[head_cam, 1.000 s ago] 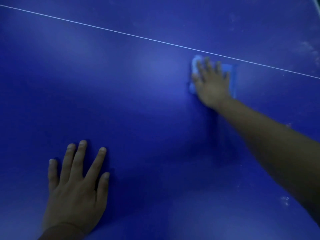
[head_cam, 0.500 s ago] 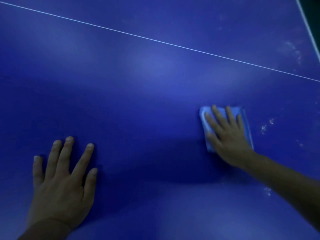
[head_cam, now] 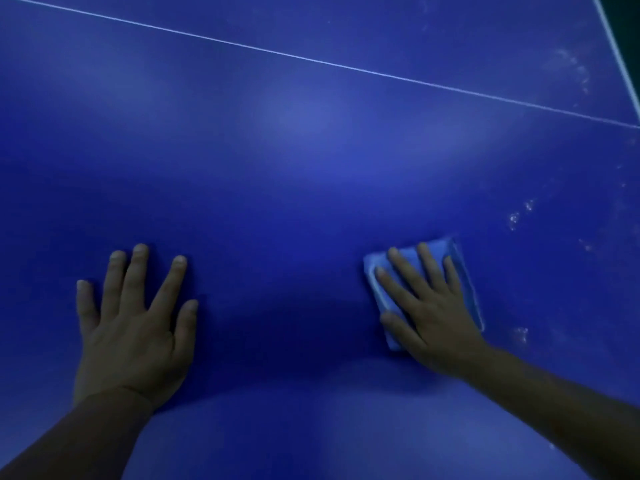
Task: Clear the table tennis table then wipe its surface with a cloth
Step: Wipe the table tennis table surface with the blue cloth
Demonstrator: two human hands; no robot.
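Cloth (head_cam: 375, 271), soft and folded, lies flat under my right hand (head_cam: 429, 306), fingers spread pressing it, while my left hand (head_cam: 135, 327) rests open on the table tennis table (head_cam: 304, 140)

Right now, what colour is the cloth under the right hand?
Light blue, paler than the dark blue table; the cloth shows best in the head view.

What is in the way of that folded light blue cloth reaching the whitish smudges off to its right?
Nothing visible. The folded light blue cloth lies flat under the right hand, and only bare blue table separates it from the whitish smudges.
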